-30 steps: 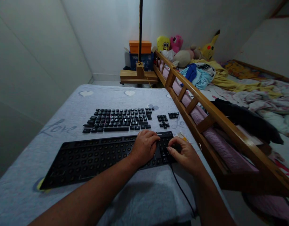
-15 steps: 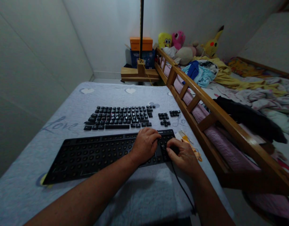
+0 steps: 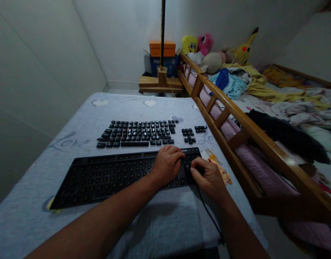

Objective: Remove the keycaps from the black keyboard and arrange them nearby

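A long, flat black plastic keyboard [image 3: 108, 176] lies on a pale blue patterned cloth [image 3: 27, 187], its long axis running left to right and its left end slanting toward the person at work. Its left stretch shows rows of small round mounts with no keycaps over them. Just beyond its far edge, glossy black plastic keycaps [image 3: 138, 132] stand in layout order. The person's left hand [image 3: 166, 165] rests across the keyboard's right half, fingers curled down beside the number pad; I can't tell whether they grip anything. Past the far right corner sit two smaller black keycap clusters [image 3: 188, 132]. The number pad, apparently with dark keys in place, lies between the hands, just left of the right hand [image 3: 208, 176], whose thumb and forefinger nearly meet above it; from here I cannot see whether a key is pinched there. A thin black cable [image 3: 208, 212] trails from the keyboard's near edge, and a crumpled orange-and-white item [image 3: 214, 158] lies off its right end.
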The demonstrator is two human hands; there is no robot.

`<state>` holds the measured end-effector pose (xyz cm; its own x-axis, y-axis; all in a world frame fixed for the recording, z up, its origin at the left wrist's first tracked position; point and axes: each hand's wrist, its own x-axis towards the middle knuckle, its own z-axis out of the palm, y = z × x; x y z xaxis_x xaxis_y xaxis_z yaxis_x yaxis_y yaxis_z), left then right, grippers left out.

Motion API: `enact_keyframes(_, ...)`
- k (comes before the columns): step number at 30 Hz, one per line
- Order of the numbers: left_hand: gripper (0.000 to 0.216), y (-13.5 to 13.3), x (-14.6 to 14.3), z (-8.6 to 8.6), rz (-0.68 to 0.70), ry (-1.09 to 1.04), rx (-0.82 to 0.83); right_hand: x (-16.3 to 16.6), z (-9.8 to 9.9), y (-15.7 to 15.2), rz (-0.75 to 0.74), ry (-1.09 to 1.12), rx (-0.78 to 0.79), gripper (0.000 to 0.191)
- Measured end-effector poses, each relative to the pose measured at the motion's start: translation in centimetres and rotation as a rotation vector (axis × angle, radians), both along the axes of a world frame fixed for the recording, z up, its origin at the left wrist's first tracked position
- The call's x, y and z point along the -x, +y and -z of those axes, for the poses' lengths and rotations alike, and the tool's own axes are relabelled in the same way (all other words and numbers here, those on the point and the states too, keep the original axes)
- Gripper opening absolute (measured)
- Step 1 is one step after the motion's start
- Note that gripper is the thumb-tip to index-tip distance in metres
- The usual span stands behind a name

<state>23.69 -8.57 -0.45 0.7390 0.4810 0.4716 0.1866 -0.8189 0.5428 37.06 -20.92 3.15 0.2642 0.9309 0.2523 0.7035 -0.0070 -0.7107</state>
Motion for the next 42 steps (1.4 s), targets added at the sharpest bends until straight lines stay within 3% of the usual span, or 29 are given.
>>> enact_keyframes(26,0.019,0.0,0.02,-0.07,0.004,0.022,0.001,0.45,0.24,0.21,0.194,0.188,0.07,0.015)
enact_keyframes(36,0.02,-0.02,0.09,-0.16,0.002,0.019,0.007,0.6,-0.36,0.1,0.014,0.012,0.046,0.015)
enact_keyframes(42,0.019,0.02,0.05,-0.18,0.002,0.018,0.016,0.3,-0.29,0.02,0.02,0.147,0.064,0.018)
